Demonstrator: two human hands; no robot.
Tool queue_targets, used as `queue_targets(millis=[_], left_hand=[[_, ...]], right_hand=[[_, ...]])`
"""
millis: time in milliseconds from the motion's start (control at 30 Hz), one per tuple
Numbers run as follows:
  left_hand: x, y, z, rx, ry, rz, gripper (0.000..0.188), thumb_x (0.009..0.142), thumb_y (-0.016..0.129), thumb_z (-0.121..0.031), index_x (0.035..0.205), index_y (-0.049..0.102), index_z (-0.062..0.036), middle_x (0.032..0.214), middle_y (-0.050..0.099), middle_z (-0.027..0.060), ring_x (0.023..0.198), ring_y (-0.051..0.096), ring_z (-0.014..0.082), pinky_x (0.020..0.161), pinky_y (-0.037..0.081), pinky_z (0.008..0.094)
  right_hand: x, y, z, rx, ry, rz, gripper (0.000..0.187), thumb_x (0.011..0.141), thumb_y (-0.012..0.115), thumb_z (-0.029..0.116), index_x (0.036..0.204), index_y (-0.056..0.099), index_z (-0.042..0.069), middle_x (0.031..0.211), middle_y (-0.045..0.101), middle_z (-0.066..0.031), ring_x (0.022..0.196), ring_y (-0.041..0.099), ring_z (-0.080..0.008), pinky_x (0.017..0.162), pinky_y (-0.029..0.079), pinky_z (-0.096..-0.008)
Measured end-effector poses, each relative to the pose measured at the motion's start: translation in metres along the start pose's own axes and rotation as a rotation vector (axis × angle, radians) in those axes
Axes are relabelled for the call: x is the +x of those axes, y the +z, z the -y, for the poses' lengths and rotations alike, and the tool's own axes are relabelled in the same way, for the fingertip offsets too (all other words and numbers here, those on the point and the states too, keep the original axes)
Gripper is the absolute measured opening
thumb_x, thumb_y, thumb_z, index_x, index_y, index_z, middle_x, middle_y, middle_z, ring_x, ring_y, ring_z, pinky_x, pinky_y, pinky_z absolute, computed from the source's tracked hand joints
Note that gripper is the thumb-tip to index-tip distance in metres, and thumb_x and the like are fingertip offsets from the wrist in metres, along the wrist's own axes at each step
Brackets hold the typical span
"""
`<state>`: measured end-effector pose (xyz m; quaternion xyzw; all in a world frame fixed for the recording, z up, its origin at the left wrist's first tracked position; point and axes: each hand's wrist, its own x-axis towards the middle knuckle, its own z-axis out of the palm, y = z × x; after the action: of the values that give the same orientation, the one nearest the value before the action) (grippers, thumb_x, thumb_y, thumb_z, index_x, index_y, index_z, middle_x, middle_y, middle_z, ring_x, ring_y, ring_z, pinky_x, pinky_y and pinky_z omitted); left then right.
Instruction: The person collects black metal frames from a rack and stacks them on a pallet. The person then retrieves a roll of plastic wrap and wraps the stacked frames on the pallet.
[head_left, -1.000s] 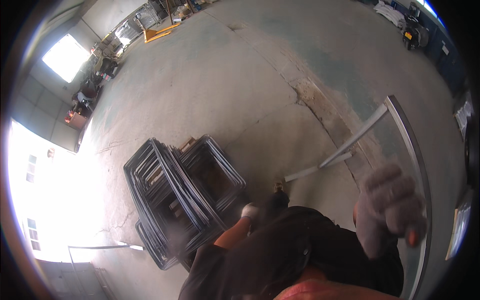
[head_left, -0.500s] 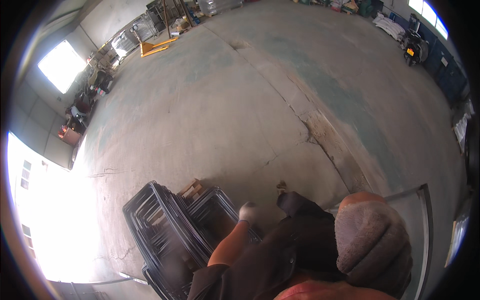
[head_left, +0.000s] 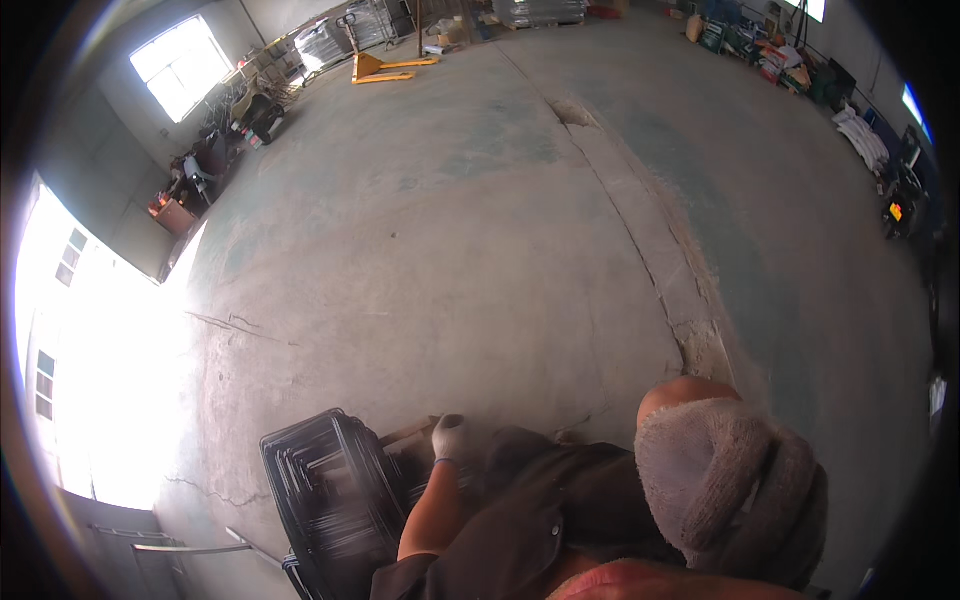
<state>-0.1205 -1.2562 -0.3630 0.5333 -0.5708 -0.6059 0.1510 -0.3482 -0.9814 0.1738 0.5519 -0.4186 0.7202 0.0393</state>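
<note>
My left hand (head_left: 449, 440) wears a pale glove with a dark patch at its far end. It is held low at the end of my bare forearm, by a brown wooden bar (head_left: 405, 432); whether it touches the wood is unclear, and its fingers are too small to read. Left of that arm stand nested black metal frames (head_left: 330, 480), bundled close together. My right hand (head_left: 735, 485), in a fuzzy grey glove, looms large close to the camera at the lower right. Its fingers are curled together, and anything inside them is hidden.
A cracked, worn concrete floor (head_left: 430, 300) spreads ahead, with a broken strip (head_left: 700, 345) at the right. Far off stands a yellow pallet jack (head_left: 380, 70). White sacks (head_left: 860, 138) lie along the right wall. Grey metal bars (head_left: 195, 548) show at the lower left.
The view has turned, sliding the room rightward and downward. My left hand is now beside the wooden bar. The grey metal frame at the right has left view; my right hand remains near the camera.
</note>
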Motion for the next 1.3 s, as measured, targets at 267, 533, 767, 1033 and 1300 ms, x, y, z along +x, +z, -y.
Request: queue_targets(millis=[267, 533, 767, 1033, 1300], left_hand=[[0.146, -0.032, -0.024, 0.795, -0.299, 0.173, 0.038, 0.098, 0.068, -0.029, 0.126, 0.077, -0.0047, 0.125, 0.078, 0.0172, 0.114, 0.075, 0.0327, 0.096, 0.06, 0.0427], [0.414, -0.103, -0.215, 0.982, 0.167, 0.256, 0.041, 0.087, 0.075, -0.022, 0.125, 0.08, -0.0056, 0.127, 0.08, 0.0187, 0.12, 0.076, 0.0341, 0.104, 0.06, 0.0439], [0.59, -0.092, -0.326, -0.004, -0.039, -0.04, 0.034, 0.091, 0.073, -0.01, 0.123, 0.078, 0.0004, 0.105, 0.08, 0.0129, 0.086, 0.074, 0.0187, 0.075, 0.06, 0.0349], [0.681, -0.183, -0.267, 0.827, -0.009, 0.254, 0.045, 0.096, 0.08, -0.029, 0.134, 0.077, -0.0058, 0.122, 0.082, 0.0117, 0.115, 0.076, 0.0212, 0.1, 0.059, 0.035], [0.845, -0.259, -0.378, -0.213, -0.471, -0.352, 0.018, 0.097, 0.061, -0.014, 0.097, 0.078, -0.0069, 0.081, 0.069, 0.0082, 0.07, 0.067, 0.0216, 0.058, 0.052, 0.0392]], right_hand=[[0.102, 0.065, -0.189, 0.05, 0.016, 0.018, 0.02, 0.094, 0.072, -0.001, 0.078, 0.067, 0.01, 0.085, 0.067, -0.0059, 0.078, 0.063, -0.0195, 0.066, 0.047, -0.035], [0.242, 0.146, -0.337, 0.048, 0.047, -0.014, 0.02, 0.094, 0.072, 0.0, 0.077, 0.067, 0.01, 0.082, 0.066, -0.0059, 0.077, 0.062, -0.0195, 0.063, 0.047, -0.0365], [0.294, 0.207, -0.478, -0.051, 0.196, -0.169, 0.018, 0.094, 0.074, 0.003, 0.078, 0.068, 0.009, 0.083, 0.067, -0.0062, 0.075, 0.062, -0.0203, 0.06, 0.048, -0.0379], [0.438, 0.248, -0.716, -0.058, 0.039, -0.073, 0.011, 0.094, 0.075, 0.005, 0.084, 0.07, 0.008, 0.086, 0.07, -0.0068, 0.074, 0.063, -0.021, 0.061, 0.05, -0.0373], [0.632, 0.288, -0.912, -0.229, -0.363, 0.178, 0.007, 0.095, 0.075, 0.005, 0.089, 0.07, 0.007, 0.087, 0.071, -0.0071, 0.074, 0.064, -0.0208, 0.063, 0.051, -0.0362]])
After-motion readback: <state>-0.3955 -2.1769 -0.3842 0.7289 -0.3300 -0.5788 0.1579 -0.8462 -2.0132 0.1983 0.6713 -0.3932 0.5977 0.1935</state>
